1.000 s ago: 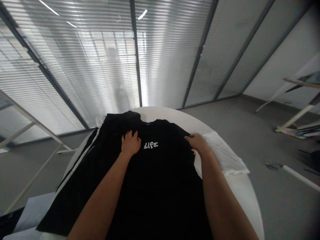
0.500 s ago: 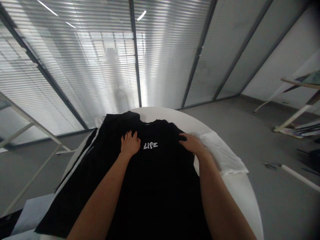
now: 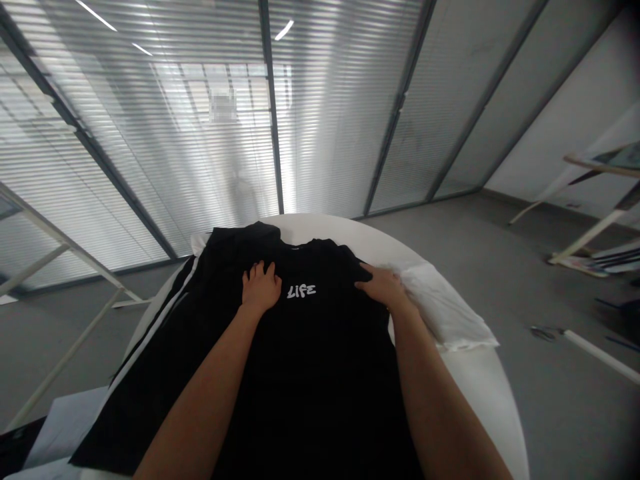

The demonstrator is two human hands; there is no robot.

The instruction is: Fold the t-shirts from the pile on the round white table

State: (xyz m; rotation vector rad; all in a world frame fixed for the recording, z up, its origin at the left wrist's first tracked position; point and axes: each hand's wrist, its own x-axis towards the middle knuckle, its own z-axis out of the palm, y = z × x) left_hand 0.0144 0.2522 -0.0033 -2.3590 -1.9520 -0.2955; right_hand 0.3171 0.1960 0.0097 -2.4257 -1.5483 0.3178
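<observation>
A black T-shirt [image 3: 315, 353] with white "Life" lettering lies spread on a round white table [image 3: 490, 400], its neckline at the far side. My left hand [image 3: 261, 285] rests flat on the chest, left of the lettering, with fingers apart. Over at the shirt's right shoulder and sleeve edge, my right hand [image 3: 383, 285] touches the cloth, thumb and forefinger apart; its other fingers are mostly hidden. Beside that hand is a white plastic bag [image 3: 445, 310]. Under the shirt's left side lies black cloth with white stripes [image 3: 150, 333].
A glass partition with blinds [image 3: 330, 107] stands beyond the table. White metal frames [image 3: 75, 247] rise at the left. Papers [image 3: 65, 427] lie at the lower left. On the right floor are scissors [image 3: 543, 333] and a white bar [image 3: 600, 357].
My right hand has shifted slightly on the shirt's shoulder, its thumb a little further left. My left hand and the shirt have stayed in place.
</observation>
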